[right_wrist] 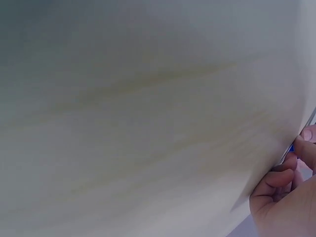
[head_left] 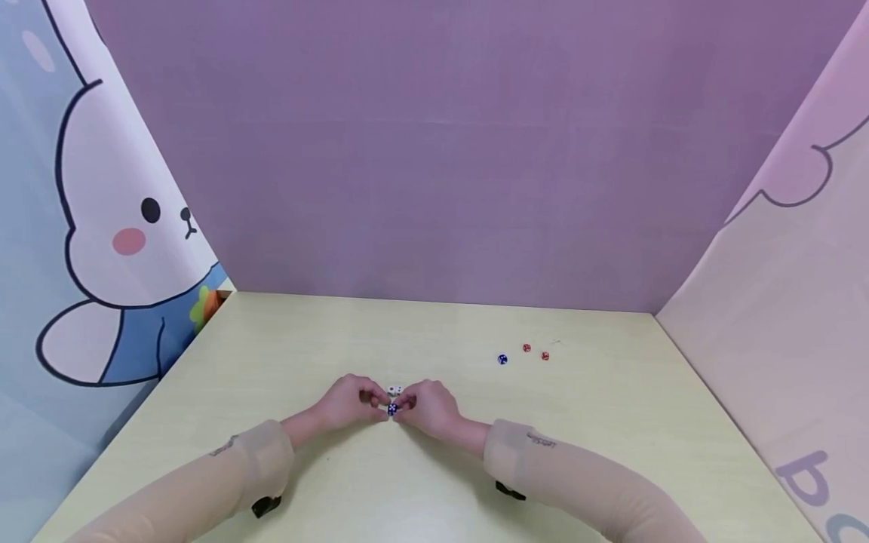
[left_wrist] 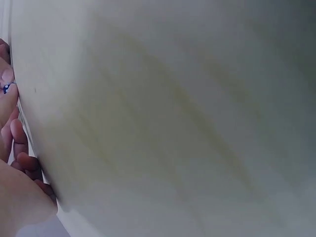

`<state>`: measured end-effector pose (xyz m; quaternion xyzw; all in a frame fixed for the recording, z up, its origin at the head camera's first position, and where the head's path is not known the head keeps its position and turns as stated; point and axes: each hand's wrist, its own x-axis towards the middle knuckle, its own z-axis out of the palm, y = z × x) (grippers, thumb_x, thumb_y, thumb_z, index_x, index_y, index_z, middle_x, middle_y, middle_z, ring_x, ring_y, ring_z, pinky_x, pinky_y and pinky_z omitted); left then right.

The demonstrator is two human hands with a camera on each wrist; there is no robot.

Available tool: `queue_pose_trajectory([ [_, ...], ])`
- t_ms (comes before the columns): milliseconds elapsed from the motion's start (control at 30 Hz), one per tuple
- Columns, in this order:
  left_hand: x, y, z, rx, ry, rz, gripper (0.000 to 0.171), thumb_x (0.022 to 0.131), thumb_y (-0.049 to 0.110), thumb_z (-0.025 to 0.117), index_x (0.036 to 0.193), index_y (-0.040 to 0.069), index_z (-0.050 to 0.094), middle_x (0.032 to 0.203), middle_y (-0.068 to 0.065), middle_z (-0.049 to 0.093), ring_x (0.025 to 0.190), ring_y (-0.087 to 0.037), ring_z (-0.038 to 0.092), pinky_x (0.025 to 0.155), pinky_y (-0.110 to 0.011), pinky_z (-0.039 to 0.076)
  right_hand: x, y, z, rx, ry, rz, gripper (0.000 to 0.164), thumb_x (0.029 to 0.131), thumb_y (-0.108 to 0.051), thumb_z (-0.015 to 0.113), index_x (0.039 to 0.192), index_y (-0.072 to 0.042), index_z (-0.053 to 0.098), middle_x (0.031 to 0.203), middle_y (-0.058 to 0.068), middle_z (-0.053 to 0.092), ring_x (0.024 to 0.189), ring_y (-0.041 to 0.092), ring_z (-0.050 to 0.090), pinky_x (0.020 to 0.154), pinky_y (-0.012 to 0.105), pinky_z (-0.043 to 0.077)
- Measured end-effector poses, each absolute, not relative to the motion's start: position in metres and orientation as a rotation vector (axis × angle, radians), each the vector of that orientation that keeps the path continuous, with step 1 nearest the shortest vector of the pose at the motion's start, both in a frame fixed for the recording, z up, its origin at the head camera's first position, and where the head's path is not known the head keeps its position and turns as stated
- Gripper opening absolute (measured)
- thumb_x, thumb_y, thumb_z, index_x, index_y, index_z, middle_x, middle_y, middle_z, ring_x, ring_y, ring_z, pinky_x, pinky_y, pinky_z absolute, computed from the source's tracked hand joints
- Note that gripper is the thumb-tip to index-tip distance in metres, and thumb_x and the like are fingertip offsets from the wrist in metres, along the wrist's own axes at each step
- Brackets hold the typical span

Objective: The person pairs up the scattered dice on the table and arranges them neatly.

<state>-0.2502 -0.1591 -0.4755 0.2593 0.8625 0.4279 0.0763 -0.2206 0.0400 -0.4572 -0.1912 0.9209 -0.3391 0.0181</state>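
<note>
The blue die (head_left: pixel 391 409) is sitting between the two hands at the middle of the table (head_left: pixel 421 483), and neither hand is clearly nearer: the left hand (head_left: pixel 348 401) is meeting it from its left, the right hand (head_left: pixel 432 408) from its right. Both hands appear to be pinching it, thumbs and forefingers bent in, the two sets of tips nearly touching across it. Being a cube, it is showing no long axis; what seems to matter is that the white dice (head_left: pixel 391 391) are lying just beyond it, away from the person, close by the forefingers. Well apart, farther off to the right, a second blue die (head_left: pixel 502 360) and two red dice (head_left: pixel 526 348) are resting.

Much is hiding. The fingers are covering the blue die's sides, so whether it is touching the table or the white dice I cannot tell. The white dice are partly blocked too (two, perhaps, side by side). Both wrist views are mostly showing blurred, pale surface, with the hands cut off at the edge and only a sliver of blue peeping between the fingertips.
</note>
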Motion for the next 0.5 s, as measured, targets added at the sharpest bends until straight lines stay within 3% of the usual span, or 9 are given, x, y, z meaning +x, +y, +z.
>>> queue_pose_trajectory([
  [500, -0.2516, -0.1572, -0.4761, 0.766, 2.604, 1.264, 0.014, 0.074, 0.017, 0.08, 0.086, 0.014, 0.073, 0.072, 0.007, 0.062, 0.069, -0.008, 0.053, 0.065, -0.021, 0.043, -0.2219, 0.0387, -0.4559, -0.589, 2.851, -1.085, 0.01, 0.075, -0.014, 0.079, 0.083, -0.011, 0.074, 0.064, -0.009, 0.062, 0.055, -0.001, 0.049, 0.053, 0.017, 0.041],
])
